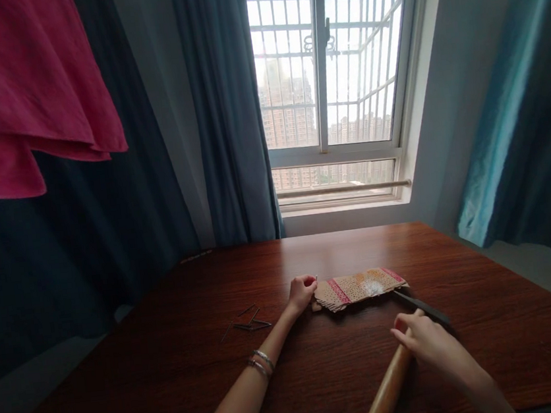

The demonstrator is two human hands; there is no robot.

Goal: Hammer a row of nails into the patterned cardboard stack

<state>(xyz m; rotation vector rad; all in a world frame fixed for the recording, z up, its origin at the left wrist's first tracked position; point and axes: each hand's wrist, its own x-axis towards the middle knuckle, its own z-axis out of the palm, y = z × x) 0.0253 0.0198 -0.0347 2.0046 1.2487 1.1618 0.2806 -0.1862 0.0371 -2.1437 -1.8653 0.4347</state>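
Observation:
A stack of printed corrugated cardboard (359,288) with pink bands and dots lies on the table. At its left end my left hand (303,292) is closed in a pinch on a thin nail (316,277), whose tip pokes up above the fingers. My right hand (427,335) is wrapped around the wooden handle of a hammer (390,389), close to its head. The dark metal head points toward the cardboard's right end, and the handle's butt slants down toward the near edge. Several loose nails (252,323) lie left of my left forearm.
The brown wooden table (294,370) reaches to the wall below a barred window (327,94). Dark blue curtains (227,106) hang on both sides. Pink cloth (27,82) hangs at the upper left. A small thin item (196,257) lies at the table's far left edge.

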